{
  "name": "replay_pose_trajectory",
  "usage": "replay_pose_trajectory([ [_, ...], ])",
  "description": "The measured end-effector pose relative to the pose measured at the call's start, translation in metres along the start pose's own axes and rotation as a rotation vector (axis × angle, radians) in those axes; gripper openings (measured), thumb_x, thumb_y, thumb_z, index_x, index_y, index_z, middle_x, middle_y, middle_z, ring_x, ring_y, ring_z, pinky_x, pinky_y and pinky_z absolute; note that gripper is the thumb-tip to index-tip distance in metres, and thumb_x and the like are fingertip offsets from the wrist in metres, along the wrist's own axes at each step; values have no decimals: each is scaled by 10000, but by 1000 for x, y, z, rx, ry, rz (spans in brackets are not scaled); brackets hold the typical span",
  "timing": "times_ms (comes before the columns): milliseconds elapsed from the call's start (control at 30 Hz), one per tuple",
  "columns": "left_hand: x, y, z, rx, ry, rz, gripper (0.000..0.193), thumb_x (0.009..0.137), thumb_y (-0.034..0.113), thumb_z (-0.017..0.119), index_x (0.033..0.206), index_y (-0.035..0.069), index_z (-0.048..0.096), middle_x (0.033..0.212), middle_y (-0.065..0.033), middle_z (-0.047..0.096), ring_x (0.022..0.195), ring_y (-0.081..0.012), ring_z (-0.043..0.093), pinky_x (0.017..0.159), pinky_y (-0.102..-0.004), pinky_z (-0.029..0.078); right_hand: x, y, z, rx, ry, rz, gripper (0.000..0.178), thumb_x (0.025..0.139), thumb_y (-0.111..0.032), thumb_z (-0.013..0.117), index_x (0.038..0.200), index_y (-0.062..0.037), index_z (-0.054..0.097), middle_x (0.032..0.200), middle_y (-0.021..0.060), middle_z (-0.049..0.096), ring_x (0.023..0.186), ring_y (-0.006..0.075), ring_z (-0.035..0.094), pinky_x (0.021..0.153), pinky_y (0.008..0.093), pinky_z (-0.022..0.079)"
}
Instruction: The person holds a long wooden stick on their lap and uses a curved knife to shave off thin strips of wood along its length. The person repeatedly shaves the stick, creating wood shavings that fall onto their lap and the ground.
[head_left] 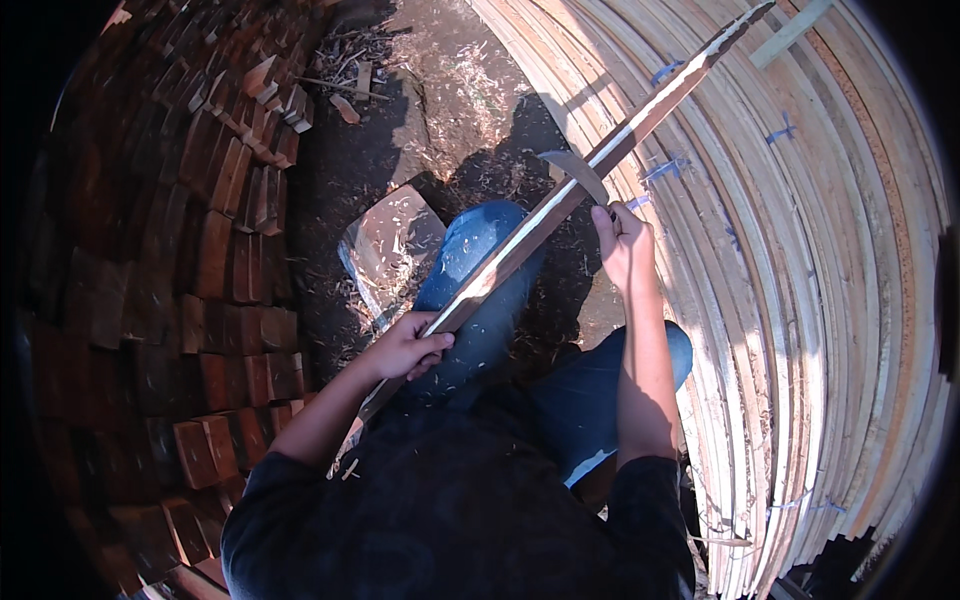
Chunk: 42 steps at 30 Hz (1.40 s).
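Note:
A long, narrow wooden strip (522,243) slants from near my waist up to the far right, with one pale edge and a brown face. My left hand (408,347) is closed around its lower part, above my bent knee. In my right hand (627,245) is a sickle (580,172) with a curved grey blade. That blade lies across the strip around its middle. Its handle is mostly hidden in my fingers.
Stacked short brown wood blocks (225,255) rise along the left. Long pale wooden strips (790,270), some tied with blue cord, fill the right side. A flat slab (392,235) sprinkled with shavings lies on the dirt ground (440,70) beside my knee.

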<state>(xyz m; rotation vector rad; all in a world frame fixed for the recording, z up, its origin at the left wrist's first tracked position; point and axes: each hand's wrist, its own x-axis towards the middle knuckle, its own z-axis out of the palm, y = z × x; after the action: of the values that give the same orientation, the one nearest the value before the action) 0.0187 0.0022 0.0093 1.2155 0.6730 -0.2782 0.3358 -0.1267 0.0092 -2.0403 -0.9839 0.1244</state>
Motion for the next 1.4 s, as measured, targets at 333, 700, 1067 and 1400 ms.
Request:
replay_pose_trajectory([
  [333, -1, 0, 5, -23, 24, -18, 233, 956, 258, 596, 897, 44, 527, 589, 7, 468, 412, -67, 438, 360, -233, 357, -80, -49, 29, -67, -239, 81, 453, 872, -398, 671, 652, -36, 511, 520, 156, 517, 547, 400, 577, 495, 452, 446],
  [700, -1, -2, 10, -43, 27, 53, 245, 978, 269, 559, 923, 33, 521, 579, 10, 454, 395, -75, 417, 359, -243, 336, -83, -53, 29, -193, -257, 2, 488, 856, -441, 676, 610, -56, 504, 514, 134, 538, 531, 374, 598, 488, 449, 466],
  [1067, -2, 2, 26, 79, 185, 89, 233, 957, 265, 606, 969, 33, 592, 621, 33, 509, 524, -47, 461, 475, -234, 360, -97, -63, 26, -183, -347, 22, 499, 852, -466, 674, 604, -64, 512, 507, 117, 546, 510, 328, 615, 471, 418, 474],
  [1400, 6, 3, 23, 86, 188, 53, 279, 941, 270, 631, 1007, -1, 620, 638, 25, 549, 541, -60, 488, 492, -245, 389, -112, -61, 35, -257, -202, 13, 465, 831, -441, 707, 607, -96, 490, 510, 74, 542, 464, 291, 593, 426, 395, 451],
])
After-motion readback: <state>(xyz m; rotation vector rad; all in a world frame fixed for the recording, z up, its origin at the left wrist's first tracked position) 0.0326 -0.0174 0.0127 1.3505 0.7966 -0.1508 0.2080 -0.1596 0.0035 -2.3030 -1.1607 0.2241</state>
